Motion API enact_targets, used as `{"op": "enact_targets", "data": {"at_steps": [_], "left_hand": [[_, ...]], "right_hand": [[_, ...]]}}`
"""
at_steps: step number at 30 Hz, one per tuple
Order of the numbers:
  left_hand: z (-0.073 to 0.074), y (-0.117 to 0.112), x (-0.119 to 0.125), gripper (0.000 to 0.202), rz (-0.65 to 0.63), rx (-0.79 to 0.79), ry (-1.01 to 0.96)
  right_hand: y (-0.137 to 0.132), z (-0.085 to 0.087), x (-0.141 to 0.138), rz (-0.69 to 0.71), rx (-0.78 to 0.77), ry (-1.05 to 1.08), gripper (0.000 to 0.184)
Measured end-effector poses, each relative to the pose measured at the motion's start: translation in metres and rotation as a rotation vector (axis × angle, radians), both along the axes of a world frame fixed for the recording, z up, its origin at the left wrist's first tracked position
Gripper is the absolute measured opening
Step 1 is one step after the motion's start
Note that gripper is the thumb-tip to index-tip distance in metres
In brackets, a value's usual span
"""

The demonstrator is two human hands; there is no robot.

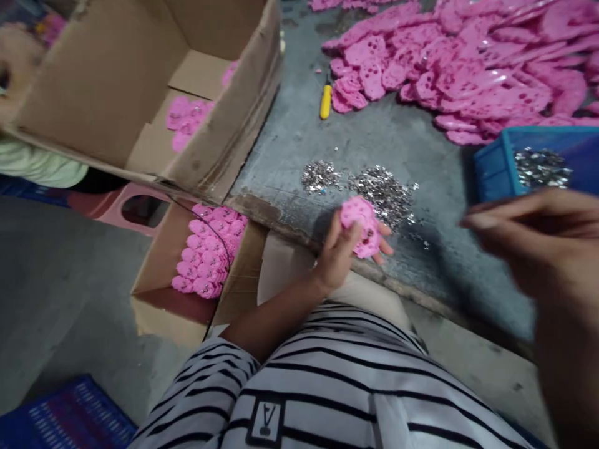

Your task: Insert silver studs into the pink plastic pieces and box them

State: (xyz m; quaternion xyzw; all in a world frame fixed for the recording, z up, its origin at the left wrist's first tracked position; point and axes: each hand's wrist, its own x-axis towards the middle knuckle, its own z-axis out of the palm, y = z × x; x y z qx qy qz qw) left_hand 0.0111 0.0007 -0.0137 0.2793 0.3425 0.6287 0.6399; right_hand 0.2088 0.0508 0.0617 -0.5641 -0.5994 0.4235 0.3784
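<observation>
My left hand [334, 260] grips a pink flower-shaped plastic piece [360, 219] over the table's front edge, thumb on top and fingers beneath it. My right hand [547, 240] is raised at the right, slightly blurred, with thumb and forefinger pinched together. Whatever it might hold is too small to see. A heap of small shiny metal parts [386, 194] lies just behind the pink piece, and a smaller heap of the same parts [321, 176] sits to its left. Beyond my right hand stands a blue bin [496, 167] with more metal parts inside.
Pink plastic pieces [468, 68] are piled across the back right. A yellow-handled tool [326, 103] lies before them. A large cardboard box [234, 131] stands at the left, above a lower carton [163, 318] of stacked pink pieces. Another person's sleeve [40, 163] shows far left.
</observation>
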Motion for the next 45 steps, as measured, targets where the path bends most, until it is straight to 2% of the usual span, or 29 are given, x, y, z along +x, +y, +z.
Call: {"op": "enact_targets", "data": {"at_steps": [2, 4, 7, 14, 20, 24, 27, 30, 34, 37, 39, 41, 45], "left_hand": [[0.004, -0.005, -0.005, 0.047, 0.09, -0.013, 0.017], [0.008, -0.008, -0.009, 0.039, 0.127, -0.063, 0.056], [0.012, -0.012, -0.013, 0.039, 0.118, -0.153, 0.055], [0.018, -0.014, -0.017, 0.044, 0.017, -0.245, 0.017], [0.024, -0.012, -0.018, 0.044, -0.063, -0.292, 0.013], [0.021, -0.013, -0.019, 0.047, -0.076, -0.289, 0.08], [0.018, -0.016, -0.019, 0.047, -0.02, -0.284, 0.176], [0.017, -0.021, -0.017, 0.041, 0.101, -0.249, 0.291], [0.017, -0.026, -0.014, 0.038, 0.175, -0.199, 0.42], [0.014, -0.028, -0.011, 0.037, 0.213, -0.159, 0.446], [0.01, -0.028, -0.01, 0.043, 0.237, -0.122, 0.437], [0.006, -0.026, -0.008, 0.05, 0.238, -0.095, 0.373], [0.005, -0.022, -0.005, 0.067, 0.244, -0.134, 0.126]], "right_hand": [[-0.013, -0.011, -0.041, 0.116, -0.07, 0.219, 0.027], [-0.018, -0.023, -0.071, 0.196, -0.114, 0.402, 0.029], [-0.021, -0.037, -0.087, 0.266, -0.102, 0.458, 0.025], [-0.02, -0.045, -0.077, 0.304, 0.091, 0.25, 0.015], [-0.016, -0.042, -0.073, 0.332, 0.095, 0.238, 0.016], [-0.015, -0.045, -0.071, 0.333, 0.093, 0.188, 0.02], [-0.016, -0.048, -0.072, 0.339, 0.076, 0.168, 0.021], [-0.019, -0.05, -0.075, 0.323, 0.016, 0.165, 0.021], [-0.022, -0.051, -0.079, 0.295, -0.216, 0.271, 0.031], [-0.023, -0.051, -0.079, 0.27, -0.394, 0.37, 0.039], [-0.023, -0.05, -0.079, 0.23, -0.447, 0.404, 0.04], [-0.025, -0.05, -0.079, 0.186, -0.419, 0.436, 0.038], [-0.031, -0.048, -0.082, 0.125, -0.203, 0.433, 0.032]]}}
